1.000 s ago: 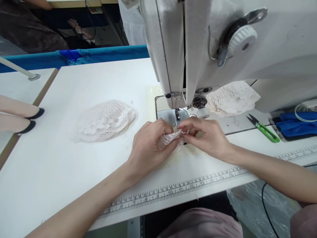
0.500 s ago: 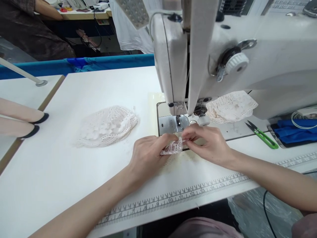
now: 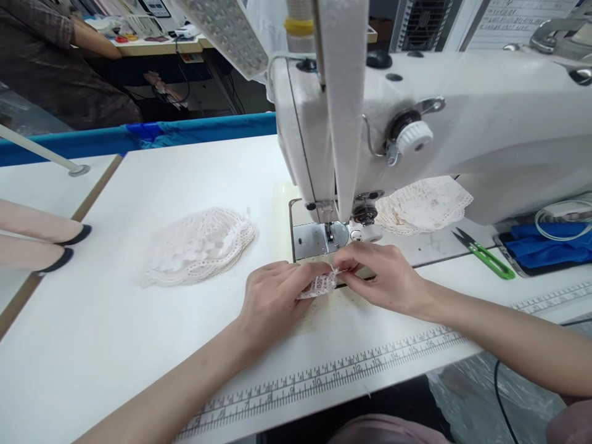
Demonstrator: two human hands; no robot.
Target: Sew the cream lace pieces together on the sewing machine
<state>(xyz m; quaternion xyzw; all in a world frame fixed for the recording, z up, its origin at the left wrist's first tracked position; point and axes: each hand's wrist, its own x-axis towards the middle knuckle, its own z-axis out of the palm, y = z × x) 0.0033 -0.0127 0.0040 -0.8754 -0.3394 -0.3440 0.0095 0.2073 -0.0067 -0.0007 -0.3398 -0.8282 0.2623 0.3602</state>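
Lace is being pinched by the fingers of the left hand and, at its right end, by those of the right hand, just on the near side of the presser foot; a lace pile is being borne by the surface to the left, snips to the right

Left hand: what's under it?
White lace shows beyond the fingers of the left hand, running to the right hand. Any lace tucked under the left hand, and the tabletop there, are covered and can't be seen.
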